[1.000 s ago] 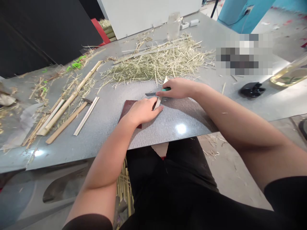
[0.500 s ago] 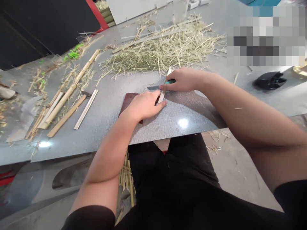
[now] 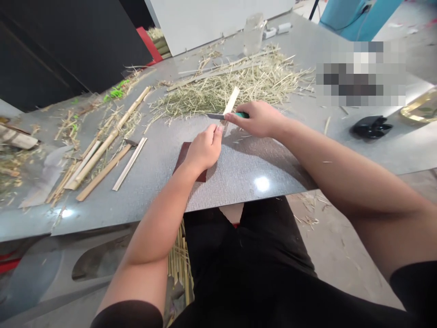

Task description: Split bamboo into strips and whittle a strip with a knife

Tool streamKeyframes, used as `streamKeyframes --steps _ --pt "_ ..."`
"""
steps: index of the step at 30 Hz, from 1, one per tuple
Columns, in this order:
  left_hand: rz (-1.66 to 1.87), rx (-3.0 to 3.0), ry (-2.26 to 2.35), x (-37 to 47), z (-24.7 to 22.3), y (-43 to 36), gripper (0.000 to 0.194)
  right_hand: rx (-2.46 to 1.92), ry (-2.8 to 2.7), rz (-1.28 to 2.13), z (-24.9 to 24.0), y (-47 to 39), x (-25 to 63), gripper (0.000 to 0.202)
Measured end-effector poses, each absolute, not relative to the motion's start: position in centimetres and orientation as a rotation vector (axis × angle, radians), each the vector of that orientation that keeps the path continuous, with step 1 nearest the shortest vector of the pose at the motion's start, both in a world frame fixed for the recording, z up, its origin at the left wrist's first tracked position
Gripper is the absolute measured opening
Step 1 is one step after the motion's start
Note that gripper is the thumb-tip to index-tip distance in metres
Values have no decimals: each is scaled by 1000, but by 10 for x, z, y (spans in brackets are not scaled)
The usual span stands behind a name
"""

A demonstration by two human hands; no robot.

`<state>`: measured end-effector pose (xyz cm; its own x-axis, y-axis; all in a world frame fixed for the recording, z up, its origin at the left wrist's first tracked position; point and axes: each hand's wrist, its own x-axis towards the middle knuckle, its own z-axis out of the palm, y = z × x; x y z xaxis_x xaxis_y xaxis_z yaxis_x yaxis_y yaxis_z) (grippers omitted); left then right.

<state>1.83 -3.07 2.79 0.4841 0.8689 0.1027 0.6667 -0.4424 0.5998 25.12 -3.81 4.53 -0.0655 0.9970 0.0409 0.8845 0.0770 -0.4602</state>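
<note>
A pale, flat bamboo strip (image 3: 231, 100) slants up and away from my left hand (image 3: 206, 148), whose fingers are closed around its near end. My right hand (image 3: 258, 118) grips a knife with a green handle (image 3: 243, 115). The knife's dark blade (image 3: 215, 116) points left and lies across the strip, just beyond my left fingers. Partly under my left hand and wrist, a dark red block or pad (image 3: 182, 154) rests on the grey table (image 3: 235, 187).
Behind my hands lies a heap of thin shavings (image 3: 205, 93). To the left are bamboo poles (image 3: 112, 136), a hammer (image 3: 104, 173) and a pale strip (image 3: 129, 164). A black object (image 3: 370, 127) and gold-rimmed tray (image 3: 418, 107) stand right. A clear cup (image 3: 253, 34) stands behind.
My left hand has closed from a spread grip around the strip's near end. More of the strip shows beyond the knife. The whole view has shifted slightly.
</note>
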Motion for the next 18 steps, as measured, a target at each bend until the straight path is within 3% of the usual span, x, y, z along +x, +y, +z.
streamKeyframes --steps 18 --pt "640 2057 1025 24 8 -23 50 -1824 -2089 471 47 -42 245 85"
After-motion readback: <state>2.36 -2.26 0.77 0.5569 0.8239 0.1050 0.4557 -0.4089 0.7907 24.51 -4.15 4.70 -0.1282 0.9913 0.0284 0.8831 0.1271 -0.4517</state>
